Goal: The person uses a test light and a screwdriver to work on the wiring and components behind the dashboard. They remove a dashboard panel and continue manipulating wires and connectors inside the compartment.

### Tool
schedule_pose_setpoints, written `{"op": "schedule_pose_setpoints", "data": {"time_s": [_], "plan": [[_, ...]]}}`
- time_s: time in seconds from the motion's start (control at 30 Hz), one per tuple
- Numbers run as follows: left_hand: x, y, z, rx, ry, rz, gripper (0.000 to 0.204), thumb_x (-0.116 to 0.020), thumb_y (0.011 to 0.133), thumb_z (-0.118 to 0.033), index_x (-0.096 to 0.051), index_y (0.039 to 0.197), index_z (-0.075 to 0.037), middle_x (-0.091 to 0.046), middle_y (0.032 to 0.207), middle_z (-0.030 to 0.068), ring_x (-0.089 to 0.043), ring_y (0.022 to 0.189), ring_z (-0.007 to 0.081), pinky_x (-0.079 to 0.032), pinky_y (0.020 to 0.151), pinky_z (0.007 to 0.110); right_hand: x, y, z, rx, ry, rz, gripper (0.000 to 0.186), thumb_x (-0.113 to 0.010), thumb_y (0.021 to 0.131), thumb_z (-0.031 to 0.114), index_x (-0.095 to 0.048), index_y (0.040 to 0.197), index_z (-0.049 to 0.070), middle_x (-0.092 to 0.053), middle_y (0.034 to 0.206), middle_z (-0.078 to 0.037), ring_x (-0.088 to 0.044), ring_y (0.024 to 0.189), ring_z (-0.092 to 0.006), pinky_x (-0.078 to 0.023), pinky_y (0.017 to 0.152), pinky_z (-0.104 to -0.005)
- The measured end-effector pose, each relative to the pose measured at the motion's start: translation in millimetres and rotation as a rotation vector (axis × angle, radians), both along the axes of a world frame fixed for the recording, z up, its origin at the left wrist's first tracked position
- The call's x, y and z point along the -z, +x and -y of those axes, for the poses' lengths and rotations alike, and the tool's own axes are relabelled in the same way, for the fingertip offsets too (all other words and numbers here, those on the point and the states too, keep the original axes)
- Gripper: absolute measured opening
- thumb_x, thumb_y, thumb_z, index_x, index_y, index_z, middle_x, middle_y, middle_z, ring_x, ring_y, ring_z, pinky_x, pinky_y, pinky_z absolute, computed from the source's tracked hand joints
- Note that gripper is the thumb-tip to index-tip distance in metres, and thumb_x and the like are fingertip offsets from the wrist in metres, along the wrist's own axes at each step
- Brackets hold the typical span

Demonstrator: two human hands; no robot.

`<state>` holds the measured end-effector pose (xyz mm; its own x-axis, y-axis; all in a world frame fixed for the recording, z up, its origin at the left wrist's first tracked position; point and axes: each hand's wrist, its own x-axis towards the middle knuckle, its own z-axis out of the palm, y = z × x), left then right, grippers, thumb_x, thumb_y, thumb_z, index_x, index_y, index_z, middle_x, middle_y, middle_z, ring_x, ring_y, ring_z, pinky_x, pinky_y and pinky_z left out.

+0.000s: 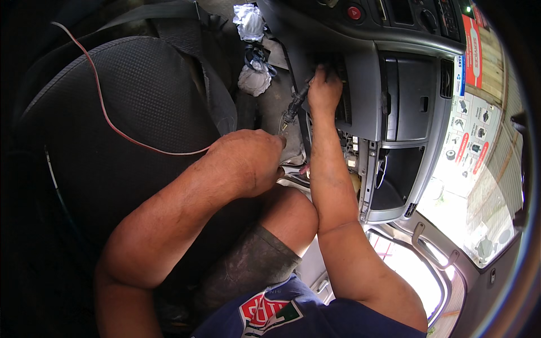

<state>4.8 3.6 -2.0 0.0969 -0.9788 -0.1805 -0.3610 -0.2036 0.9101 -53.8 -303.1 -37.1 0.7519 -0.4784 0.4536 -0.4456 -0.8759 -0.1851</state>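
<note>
Wire (100,96), thin and flexible, sweeps in a loose curve across the dark car seat (152,67) on your left, red along much of its length with white showing beside the red and a pale free end at the upper left. It runs in behind the knuckles of your left grip (248,160), which is curled closed around it; the fingertips are mostly hidden, so you cannot tell exactly where they pinch.

Your right grip (326,96) reaches up into the shadowed recess of the grey dashboard (360,84). Its fingertips are lost in the dark, so you cannot tell whether they are spread or pressed together. Just beside that hand hangs a black wiring harness (293,107), bulky and sleeved, with thin loose strands at its lower end, near your left thumb. Beyond it lie two crumpled silvery bundles (249,22), with dark cable between them.
</note>
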Motion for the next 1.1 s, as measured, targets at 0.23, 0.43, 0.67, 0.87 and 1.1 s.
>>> {"op": "schedule_pose_setpoints", "data": {"time_s": [0.23,0.43,0.67,0.87,1.1], "plan": [[-1,1,0,0.014,0.018,-0.008,0.04,-0.073,0.098,-0.024,-0.073,0.128,0.002,-0.08,0.115,0.0252,-0.078,0.113,0.0403,-0.063,0.1,0.052,-6,3,-9,0.045,0.075,-0.032,0.04,-0.057,0.107,0.027,-0.07,0.095,-0.009,-0.071,0.096,-0.036,-0.067,0.094,-0.0565,-0.051,0.083,-0.059],[0,1,0,0.028,0.03,-0.006,0.044,-0.073,0.099,-0.028,-0.072,0.132,0.002,-0.079,0.118,0.0257,-0.077,0.115,0.0404,-0.061,0.103,0.051,-3,6,-10,0.052,-0.007,-0.005,0.039,-0.058,0.105,0.027,-0.071,0.09,-0.007,-0.071,0.087,-0.033,-0.069,0.087,-0.0548,-0.052,0.079,-0.0579],[-1,1,0,0.007,0.036,-0.008,0.04,-0.073,0.099,-0.025,-0.073,0.127,0.002,-0.08,0.117,0.0252,-0.077,0.115,0.0404,-0.062,0.101,0.051,2,10,-8,0.017,-0.118,0.037,0.032,-0.059,0.101,0.019,-0.069,0.085,-0.006,-0.071,0.084,-0.032,-0.068,0.078,-0.055,-0.052,0.071,-0.0593],[-1,1,1,0.035,0.042,-0.014,0.039,-0.072,0.099,-0.024,-0.073,0.129,0.001,-0.079,0.119,0.0247,-0.077,0.115,0.0415,-0.062,0.101,0.053,-2,15,-5,-0.007,-0.41,-0.15,0.028,-0.059,0.093,0.011,-0.064,0.072,-0.007,-0.068,0.074,-0.032,-0.067,0.071,-0.054,-0.051,0.064,-0.0585],[4,-6,-1,0.002,0.016,0.017,0.038,-0.069,0.1,-0.026,-0.073,0.127,0.001,-0.08,0.117,0.0243,-0.078,0.112,0.0424,-0.061,0.098,0.055,-8,28,-9,0.11,-0.08,-0.083,0.028,-0.059,0.096,0.013,-0.072,0.083,-0.008,-0.074,0.09,-0.034,-0.073,0.085,-0.0529,-0.058,0.076,-0.0597]]}}
